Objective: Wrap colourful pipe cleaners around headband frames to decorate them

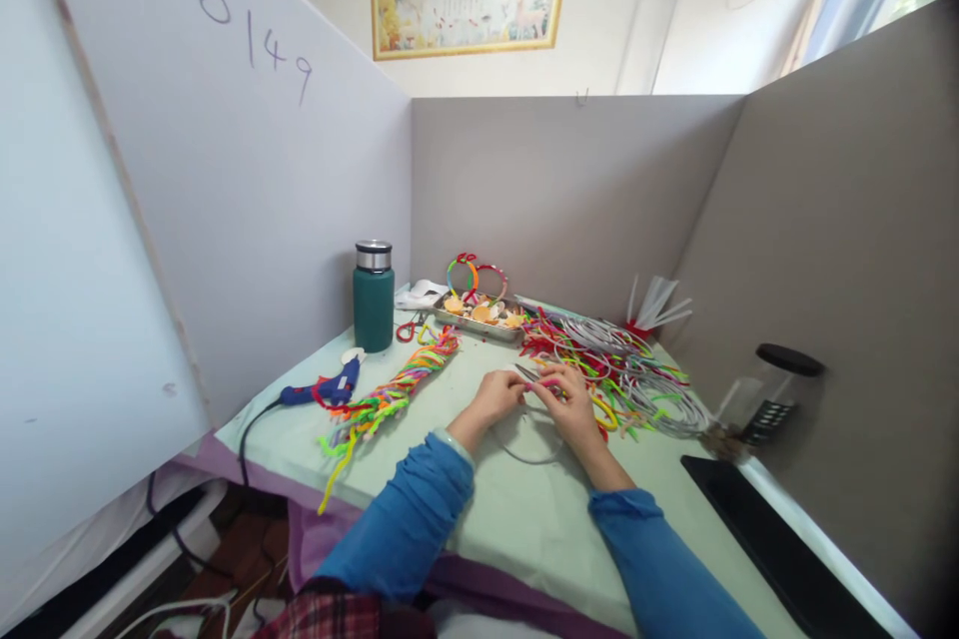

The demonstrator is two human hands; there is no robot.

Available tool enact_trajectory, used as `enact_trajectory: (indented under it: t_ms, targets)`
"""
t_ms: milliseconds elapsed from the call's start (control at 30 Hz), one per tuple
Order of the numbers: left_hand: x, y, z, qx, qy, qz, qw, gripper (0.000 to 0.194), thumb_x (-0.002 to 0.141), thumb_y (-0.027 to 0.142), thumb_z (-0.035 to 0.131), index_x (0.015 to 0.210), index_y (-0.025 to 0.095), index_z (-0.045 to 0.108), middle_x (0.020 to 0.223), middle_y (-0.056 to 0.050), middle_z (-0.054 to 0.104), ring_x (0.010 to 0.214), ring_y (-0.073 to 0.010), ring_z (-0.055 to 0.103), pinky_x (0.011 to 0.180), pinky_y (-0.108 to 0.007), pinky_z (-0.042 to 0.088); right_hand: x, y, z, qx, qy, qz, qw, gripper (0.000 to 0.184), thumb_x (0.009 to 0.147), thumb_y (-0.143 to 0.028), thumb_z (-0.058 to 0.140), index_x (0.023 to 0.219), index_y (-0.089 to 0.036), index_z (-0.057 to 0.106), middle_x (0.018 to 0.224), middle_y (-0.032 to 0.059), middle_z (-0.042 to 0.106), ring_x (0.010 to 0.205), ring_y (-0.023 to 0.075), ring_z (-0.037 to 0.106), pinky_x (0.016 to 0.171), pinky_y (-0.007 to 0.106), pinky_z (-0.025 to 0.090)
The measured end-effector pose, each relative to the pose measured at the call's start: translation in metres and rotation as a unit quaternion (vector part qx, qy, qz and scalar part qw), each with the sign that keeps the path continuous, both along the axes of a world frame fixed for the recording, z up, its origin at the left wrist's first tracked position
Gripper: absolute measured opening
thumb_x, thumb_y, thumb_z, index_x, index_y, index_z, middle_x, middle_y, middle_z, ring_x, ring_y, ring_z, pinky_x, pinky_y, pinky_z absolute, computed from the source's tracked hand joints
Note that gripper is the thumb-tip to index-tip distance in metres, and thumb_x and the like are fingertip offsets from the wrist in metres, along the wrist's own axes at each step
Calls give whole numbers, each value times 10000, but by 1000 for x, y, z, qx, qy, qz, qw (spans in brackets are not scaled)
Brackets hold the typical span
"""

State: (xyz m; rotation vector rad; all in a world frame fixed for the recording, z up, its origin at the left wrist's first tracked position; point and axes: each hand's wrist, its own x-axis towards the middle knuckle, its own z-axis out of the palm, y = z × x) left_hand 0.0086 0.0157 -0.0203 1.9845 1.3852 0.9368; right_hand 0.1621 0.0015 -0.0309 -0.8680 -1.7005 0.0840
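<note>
Head view: pinching small pink piece [528,386] between fingertips of left hand [501,394] and right hand [567,401], nearly together over pale-green table cover [516,529]. Also gripping pointed metal tool [526,372] in right hand; exact type hard to tell. Grey wire [528,460] looping just below both hands. To right, beside heap of pipe cleaners [591,344]; to left, near twisted multicoloured bundle [409,377], blue glue gun [330,389] and green bottle [373,308].

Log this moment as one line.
left hand: pinching small pink piece | right hand: same piece | between wrists: grey loop | left side: blue glue gun, twisted colourful bundle, green bottle
</note>
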Motion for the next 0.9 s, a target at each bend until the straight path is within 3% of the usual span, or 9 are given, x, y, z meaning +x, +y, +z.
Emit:
enact_trajectory:
  t_ms: [133,367,533,667,900]
  targets:
    - [-3,4,-4,-10,-18,9,1000,245,761,219,495,718,128,718,651,-34,651,610,-130,522,602,-233,372,-2,-2,-1,7,-50,9,999,169,775,-371,630,683,-238,675,938,70,601,934,239,520,867,420,384]
    - [-4,5,-5,-56,-134,16,989,195,738,178,525,778,97,698,570,-4,565,508,-82,426,497,-202,317,-2,1,-6,25,-111,3,993,81,751,-315,659,743,-255,713,1009,68,596,954,246,510,850,426,385]
    - [-2,3,-5,-127,-178,16,976,224,748,271,560,814,93,680,492,31,479,413,-57,343,430,-198,259,-2,0,-7,18,-134,7,991,60,747,-290,671,742,-247,711,1036,67,589,989,248,502,861,428,378]
    - [-2,3,-4,-123,-200,7,972,287,678,370,661,744,91,672,481,38,473,404,-43,324,423,-193,236,-3,-2,-5,2,-130,18,991,34,736,-264,685,743,-235,700,1041,66,585,1010,242,497,877,414,379]
    - [-1,-1,4,-115,-241,24,964,332,587,403,738,710,101,673,446,51,450,399,-42,310,412,-200,197,2,-1,-5,-56,-79,3,995,244,740,-175,608,982,-199,630,1074,81,571,1043,226,495,909,379,387]
